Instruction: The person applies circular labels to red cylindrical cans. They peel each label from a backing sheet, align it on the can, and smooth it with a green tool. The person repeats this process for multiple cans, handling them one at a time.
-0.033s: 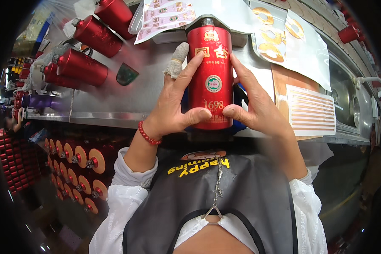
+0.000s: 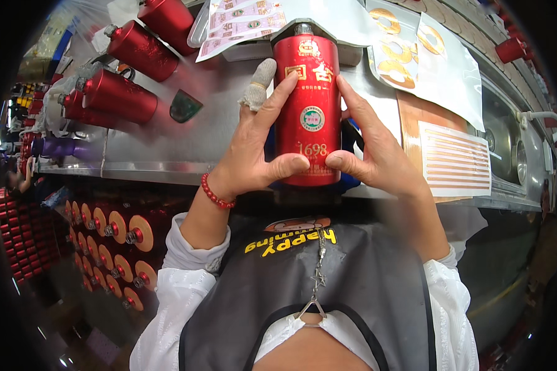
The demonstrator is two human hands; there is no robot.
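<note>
1. Clearly, one red bottle (image 2: 307, 102) is the thing in hand: a rounded body in glossy metallic red, with a short clear neck pointing away from the person.
2. Its face carries gold print at top and bottom, and one round white, green and pink badge below the middle.
3. It is at the near edge of the table (image 2: 213, 139), in the middle of the view, with something blue showing just behind its lower part.
4. Two hands hold it from either side: the fingers of the left hand (image 2: 254, 145) and of the right hand (image 2: 380, 151) are gripping its edges, both thumbs pressed low on the front.
5. One cloth finger cover (image 2: 263, 80) sits on the left hand; one red bead bracelet (image 2: 215, 193) circles that wrist.
6. Four other red bottles (image 2: 120, 96) lie toward the left, with one dark green piece (image 2: 185, 106) near them.
7. Four gold rings (image 2: 431, 41) can be counted on the sheets at upper right; below these lies one striped sheet (image 2: 455, 161).
</note>
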